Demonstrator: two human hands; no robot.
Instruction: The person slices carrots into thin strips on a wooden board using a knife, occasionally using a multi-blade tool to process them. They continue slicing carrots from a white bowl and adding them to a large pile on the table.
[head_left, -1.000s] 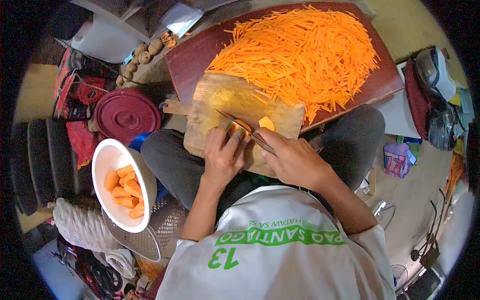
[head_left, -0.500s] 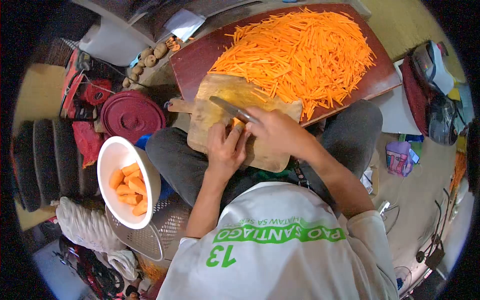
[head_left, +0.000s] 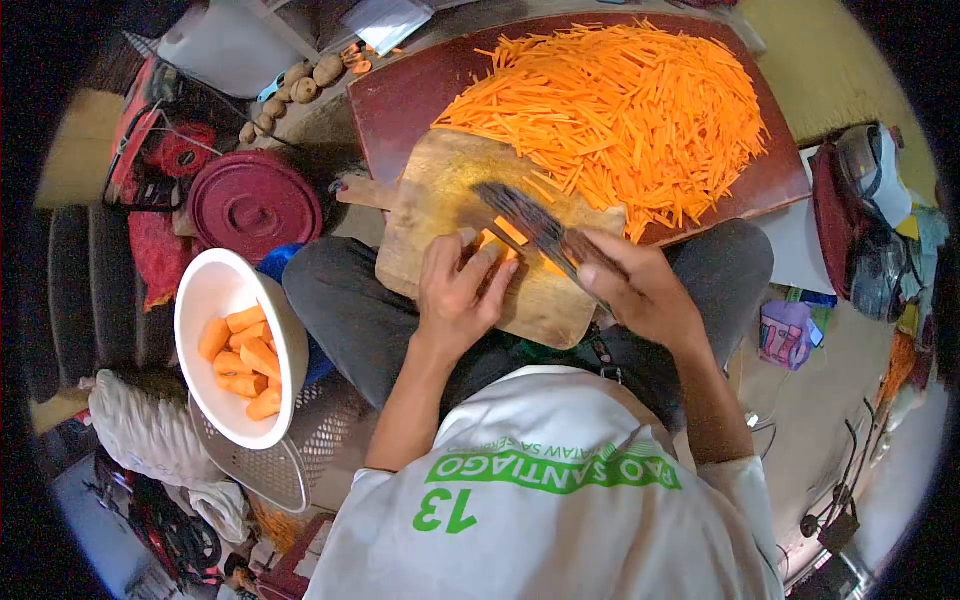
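A wooden cutting board [head_left: 425,230] lies across my lap, its handle pointing left. My left hand [head_left: 460,292] is closed on a carrot piece [head_left: 489,240] near the board's middle, and the fingers partly cover it. In my right hand [head_left: 645,290] is a knife [head_left: 525,214], gripped by its dark handle, its blade blurred and slanting over the board. A carrot slice [head_left: 511,230] shows beside the blade, and more carrot [head_left: 556,266] lies under the knife, partly hidden. Beyond the board, a big heap of carrot sticks [head_left: 620,110] covers much of a dark red table [head_left: 390,120].
A white bowl [head_left: 190,300] of peeled carrot chunks [head_left: 240,350] tilts at my left, on a perforated basket [head_left: 265,475]. Behind it sits a maroon lid [head_left: 255,205]. Several round brown roots [head_left: 300,88] lie left of the table; a purple pack [head_left: 785,333] is at right.
The knife has tilted and swung right with my right hand, which has moved lower and away from my left. A carrot slice now shows beside the blade. The view has shifted slightly.
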